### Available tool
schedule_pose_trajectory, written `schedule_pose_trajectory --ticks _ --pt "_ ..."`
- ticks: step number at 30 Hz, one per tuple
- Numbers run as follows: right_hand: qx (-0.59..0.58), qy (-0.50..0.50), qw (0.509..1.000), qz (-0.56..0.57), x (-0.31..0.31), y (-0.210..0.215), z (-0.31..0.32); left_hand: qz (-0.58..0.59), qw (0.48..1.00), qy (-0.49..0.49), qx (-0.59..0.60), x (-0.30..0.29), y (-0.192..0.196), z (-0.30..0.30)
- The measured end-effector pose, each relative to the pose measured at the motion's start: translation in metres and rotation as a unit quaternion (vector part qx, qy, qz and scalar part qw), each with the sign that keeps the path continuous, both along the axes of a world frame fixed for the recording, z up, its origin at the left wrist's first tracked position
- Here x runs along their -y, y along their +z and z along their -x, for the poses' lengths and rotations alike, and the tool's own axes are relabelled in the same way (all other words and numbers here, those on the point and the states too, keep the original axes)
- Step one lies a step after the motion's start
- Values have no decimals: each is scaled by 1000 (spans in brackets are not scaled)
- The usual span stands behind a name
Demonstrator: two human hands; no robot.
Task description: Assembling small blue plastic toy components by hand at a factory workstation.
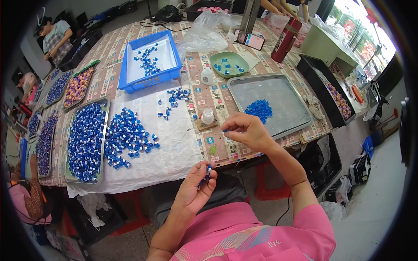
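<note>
Cradle blue-and-white beads in loosely curled left hand off the near edge of the surface, pinching small blue piece lightly, thumb to finger, in right hand.

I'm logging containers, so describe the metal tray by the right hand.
The metal tray looks shallow, rectangular and silvery grey, with rounded corners and a raised rim. It lies flat on the patterned table covering; blue beads are heaped in its near-left part. The right hand hides its near-left corner; contact is unclear.
</note>
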State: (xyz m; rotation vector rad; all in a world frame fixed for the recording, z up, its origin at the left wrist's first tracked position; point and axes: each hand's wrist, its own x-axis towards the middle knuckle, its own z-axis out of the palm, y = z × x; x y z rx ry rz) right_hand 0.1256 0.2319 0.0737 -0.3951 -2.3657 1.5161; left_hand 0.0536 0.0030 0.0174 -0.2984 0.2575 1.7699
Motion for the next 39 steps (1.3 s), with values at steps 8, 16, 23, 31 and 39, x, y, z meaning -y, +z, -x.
schedule_pose_trajectory --ticks 8,16,23,31,39 --pt "43 -2 994 99 14 2 26 32 998 34 -32 9 6 16" --pt "12 -12 1000 -26 7 -4 59 0 999 38 -7 19 -4 31" --pt "20 -27 988 -152 13 6 82 16 998 46 -37 22 -9 36" --pt "3 -4 968 -249 16 1 103 16 999 33 -26 26 -8 45" --pt "-25 3 970 -242 19 -1 102 6 999 48 -26 25 -13 48"
